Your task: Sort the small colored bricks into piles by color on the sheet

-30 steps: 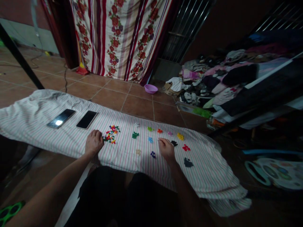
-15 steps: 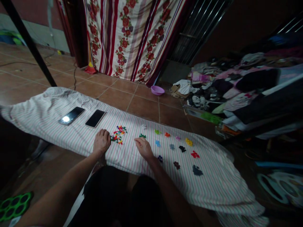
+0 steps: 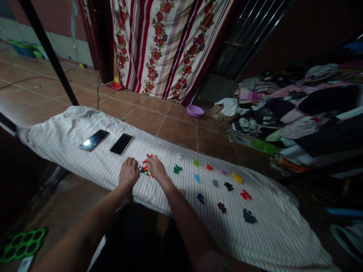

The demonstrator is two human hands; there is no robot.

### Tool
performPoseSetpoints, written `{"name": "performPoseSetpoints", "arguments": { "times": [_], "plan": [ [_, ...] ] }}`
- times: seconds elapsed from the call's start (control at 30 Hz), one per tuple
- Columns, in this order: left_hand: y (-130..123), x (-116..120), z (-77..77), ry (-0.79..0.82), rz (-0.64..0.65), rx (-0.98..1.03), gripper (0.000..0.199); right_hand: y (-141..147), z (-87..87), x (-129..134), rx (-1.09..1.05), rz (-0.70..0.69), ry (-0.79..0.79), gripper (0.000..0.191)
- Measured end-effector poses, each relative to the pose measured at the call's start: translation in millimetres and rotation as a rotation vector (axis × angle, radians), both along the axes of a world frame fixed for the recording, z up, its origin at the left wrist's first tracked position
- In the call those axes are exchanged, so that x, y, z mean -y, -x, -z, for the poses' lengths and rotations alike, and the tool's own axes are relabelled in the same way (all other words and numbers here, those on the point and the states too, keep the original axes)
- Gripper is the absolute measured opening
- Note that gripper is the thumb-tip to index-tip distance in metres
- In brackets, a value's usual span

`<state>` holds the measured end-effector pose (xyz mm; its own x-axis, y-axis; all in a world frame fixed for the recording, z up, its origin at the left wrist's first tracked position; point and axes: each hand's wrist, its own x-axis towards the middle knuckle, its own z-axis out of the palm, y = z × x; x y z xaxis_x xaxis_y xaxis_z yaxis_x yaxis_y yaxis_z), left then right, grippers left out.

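Note:
A mixed pile of small coloured pieces [image 3: 146, 170] lies on the striped cloth [image 3: 176, 206], too small for me to tell their kind. My right hand [image 3: 156, 169] reaches over the pile's right side and partly hides it. Its fingertips are drawn together among the pieces; what they pinch cannot be made out. At the pile's left edge rests my left hand [image 3: 129, 173], fingers curled down on the cloth, their contents hidden. Sorted by colour, little heaps spread to the right, among them green [image 3: 177, 169], white [image 3: 179, 155], light blue [image 3: 197, 177] and dark blue [image 3: 200, 198].
Two phones [image 3: 121, 144] lie left of the pile. More heaps, such as yellow [image 3: 237, 177], red [image 3: 246, 194], black [image 3: 228, 186] and dark grey [image 3: 249, 216], sit farther right. Beyond the cloth are a purple basin [image 3: 195, 110] and piled clothes [image 3: 272, 102].
My right hand has moved left from beside the green heap to the mixed pile. My left hand stays by the pile's left edge. The whole view has shifted slightly.

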<state>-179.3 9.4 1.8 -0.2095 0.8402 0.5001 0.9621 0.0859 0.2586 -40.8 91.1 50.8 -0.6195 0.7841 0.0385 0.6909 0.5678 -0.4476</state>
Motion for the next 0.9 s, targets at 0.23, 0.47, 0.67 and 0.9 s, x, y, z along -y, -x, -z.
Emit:
{"name": "performPoseSetpoints", "arguments": {
  "times": [0.23, 0.47, 0.67, 0.9],
  "plan": [
    [-0.7, -0.1, 0.7, -0.004, 0.003, 0.006, 0.020, 21.7, -0.7, -5.4, 0.128, 0.033, 0.015, 0.027],
    [0.2, -0.7, 3.0, -0.006, -0.002, 0.014, 0.019, 35.8, -0.1, -7.0, 0.184, 0.067, 0.034, 0.021],
    [1.2, -1.6, 4.0, 0.009, 0.007, 0.020, 0.019, 36.1, 2.5, -5.4, 0.161, 0.100, 0.038, 0.019],
    [-0.7, -0.4, 1.9, 0.002, -0.007, 0.011, 0.018, 23.7, -4.1, 2.6, 0.054, 0.084, 0.025, 0.019]
  ]
}}
